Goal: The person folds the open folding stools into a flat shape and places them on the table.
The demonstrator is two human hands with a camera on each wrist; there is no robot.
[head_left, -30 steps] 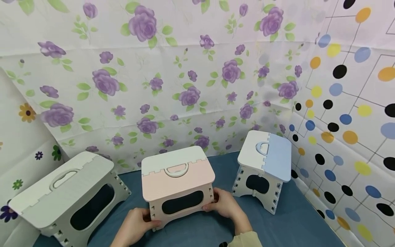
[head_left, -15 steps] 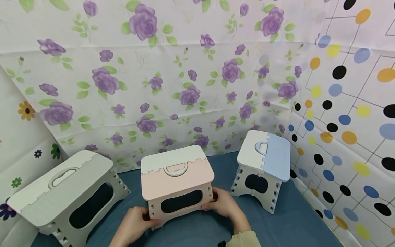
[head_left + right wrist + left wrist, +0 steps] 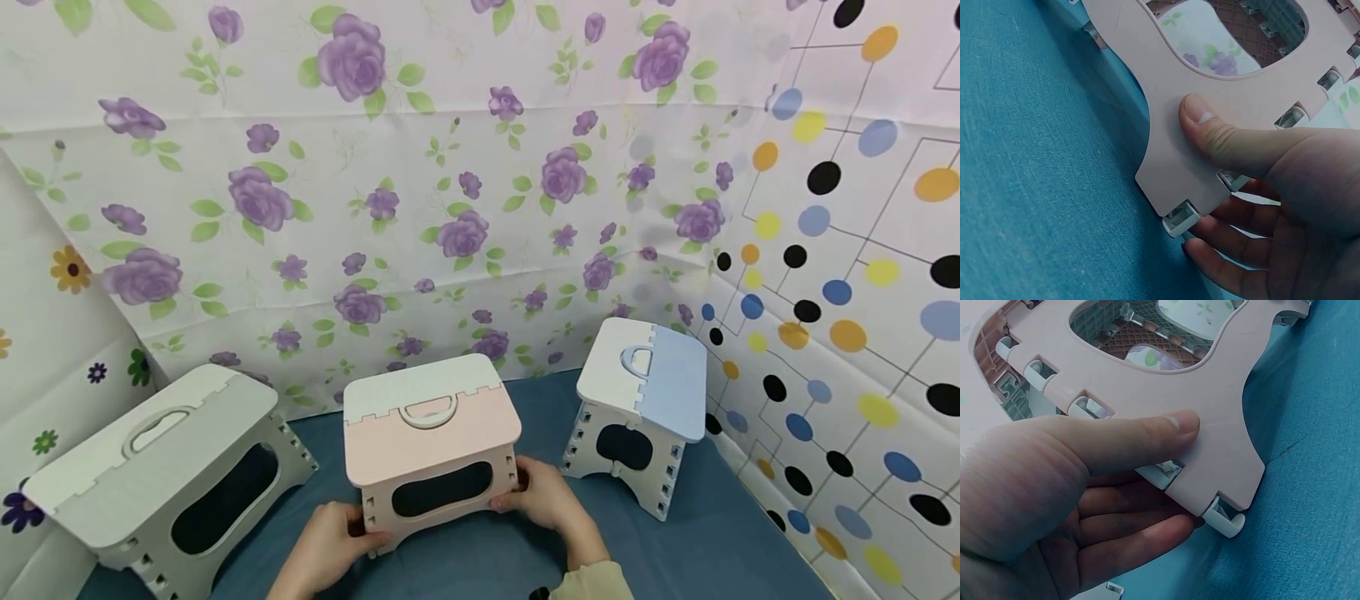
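A pink and white folding stool (image 3: 435, 442) stands upright in the middle of the head view, its curved handle lying on the top. My left hand (image 3: 326, 546) grips its left leg low down; in the left wrist view the thumb of the left hand (image 3: 1085, 487) lies on the pink front panel, the fingers behind the leg edge. On the opposite side my right hand (image 3: 551, 504) holds the lower right leg. The right wrist view has the thumb of the right hand (image 3: 1272, 181) on the panel (image 3: 1172, 144), with the fingers curled behind.
A grey-green and white stool (image 3: 180, 467) stands at the left, angled. To the right is a smaller blue and white stool (image 3: 637, 383). All stand on a dark blue cloth (image 3: 480, 567). A flowered curtain (image 3: 420, 167) hangs behind, and a dotted one (image 3: 847, 250) at the right.
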